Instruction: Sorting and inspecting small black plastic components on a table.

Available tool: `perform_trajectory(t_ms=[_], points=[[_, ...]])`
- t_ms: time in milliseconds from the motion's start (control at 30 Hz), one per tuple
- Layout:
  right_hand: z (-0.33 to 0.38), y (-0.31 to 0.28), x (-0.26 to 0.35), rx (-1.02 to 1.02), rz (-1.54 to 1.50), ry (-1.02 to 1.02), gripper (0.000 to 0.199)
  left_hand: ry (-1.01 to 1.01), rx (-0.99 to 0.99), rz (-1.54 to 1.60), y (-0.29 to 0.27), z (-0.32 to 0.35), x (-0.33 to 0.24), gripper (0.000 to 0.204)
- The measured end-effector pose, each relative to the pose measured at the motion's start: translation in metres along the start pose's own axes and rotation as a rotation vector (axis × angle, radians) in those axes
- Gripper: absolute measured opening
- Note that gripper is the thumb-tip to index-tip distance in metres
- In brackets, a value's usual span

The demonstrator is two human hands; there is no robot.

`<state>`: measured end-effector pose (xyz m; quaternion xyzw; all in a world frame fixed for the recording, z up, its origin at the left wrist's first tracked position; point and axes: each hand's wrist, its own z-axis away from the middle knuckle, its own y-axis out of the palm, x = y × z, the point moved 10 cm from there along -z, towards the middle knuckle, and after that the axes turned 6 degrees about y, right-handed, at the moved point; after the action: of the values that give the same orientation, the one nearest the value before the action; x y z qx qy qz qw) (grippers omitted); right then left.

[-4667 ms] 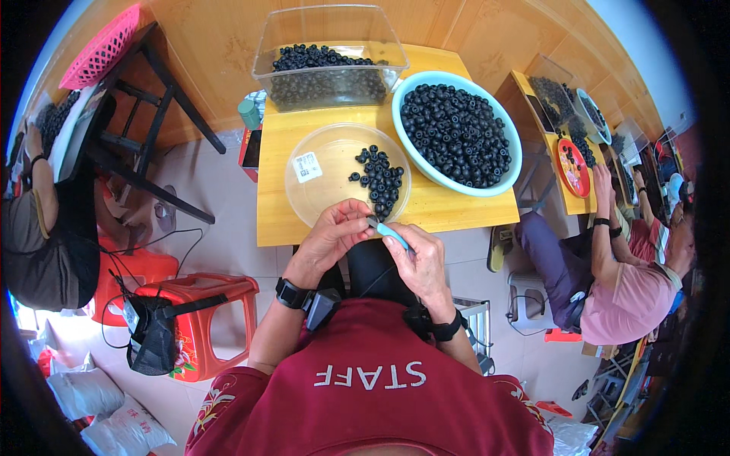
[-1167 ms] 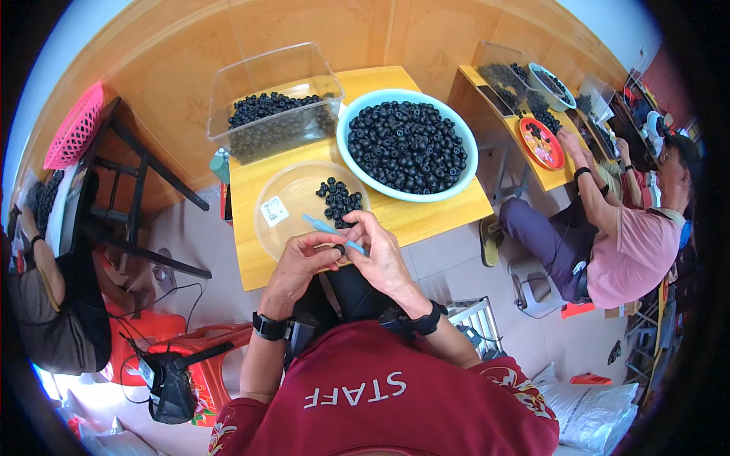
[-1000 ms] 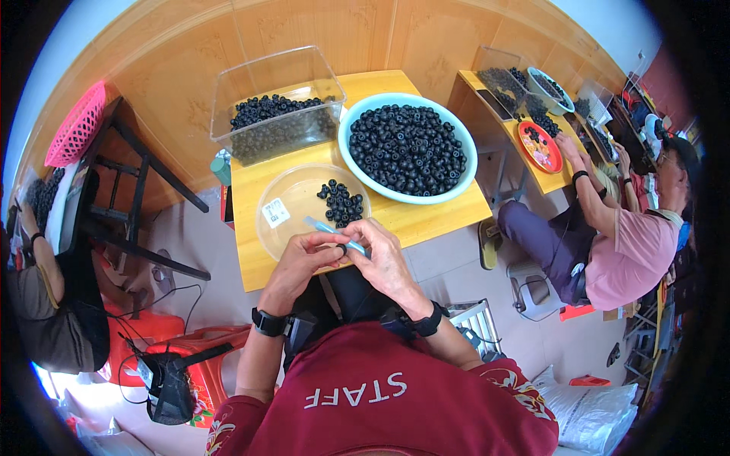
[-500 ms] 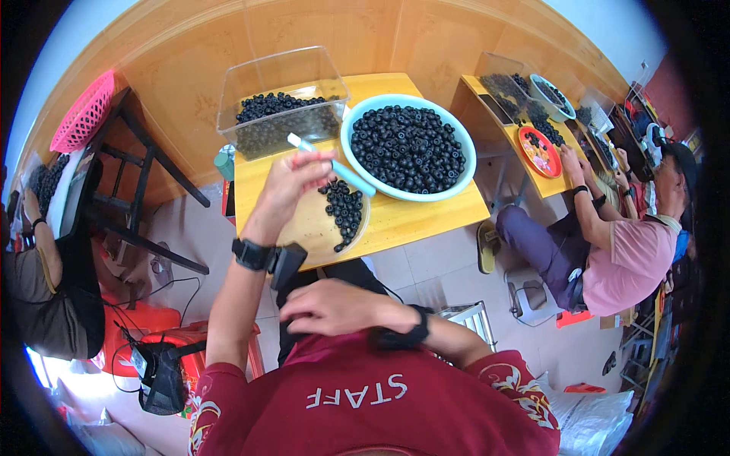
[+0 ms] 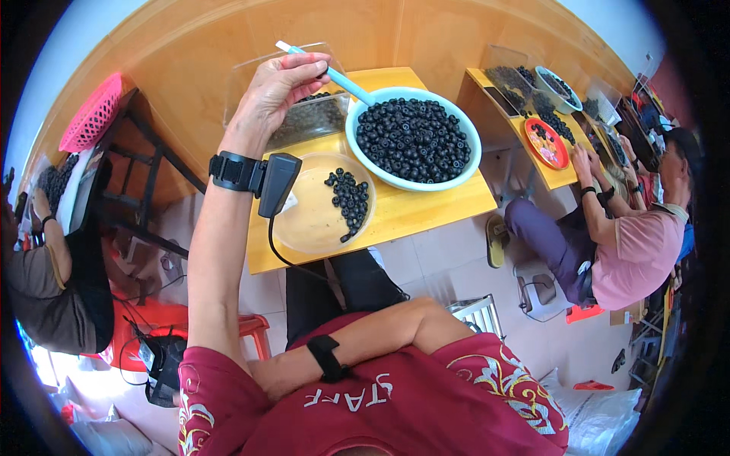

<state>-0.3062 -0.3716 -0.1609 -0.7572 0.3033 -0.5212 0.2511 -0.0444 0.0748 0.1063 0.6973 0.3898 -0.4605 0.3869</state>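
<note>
The blue tool point(image 5: 327, 71) is pinched in the closed fingers of the left hand point(image 5: 275, 87), raised over the clear box point(image 5: 293, 114) beside the bowl of dark berries point(image 5: 414, 138). The right hand is hidden against the chest, so its fingers cannot be judged.

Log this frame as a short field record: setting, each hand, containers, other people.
setting: small yellow table seen from above
left hand: left hand raised over the clear box, gripping a light blue tool
right hand: not in view; right forearm folded against the chest, with a black wristband
containers: large bowl full of dark round fruits; clear round tray with a small heap of them
other people: a person in a pink shirt seated at a neighbouring table on the right
</note>
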Motion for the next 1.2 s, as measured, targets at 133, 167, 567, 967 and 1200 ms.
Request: perform_trajectory(t_ms=[133,167,567,967,1200], points=[[0.075,-0.229,0.078,-0.667,-0.3,-0.064,0.033,-0.017,-0.044,0.053,-0.017,0.017,0.001,0.021],[0.078,-0.234,0.062,-0.543,-0.276,0.125,0.037,-0.019,-0.045,0.055,-0.015,0.017,0.002,0.021],[0.089,-0.204,0.113,-0.385,-0.151,-0.567,0.03,-0.102,-0.053,0.033,-0.01,0.024,0.032,0.021],[0.27,-0.398,0.063,-0.977,0.239,0.629,0.052,-0.11,-0.12,-0.058,-0.032,0.159,0.051,0.023],[0.299,-0.37,0.005,-0.978,0.197,0.898,0.063,-0.276,-0.111,0.029,0.026,0.183,0.097,0.024]])
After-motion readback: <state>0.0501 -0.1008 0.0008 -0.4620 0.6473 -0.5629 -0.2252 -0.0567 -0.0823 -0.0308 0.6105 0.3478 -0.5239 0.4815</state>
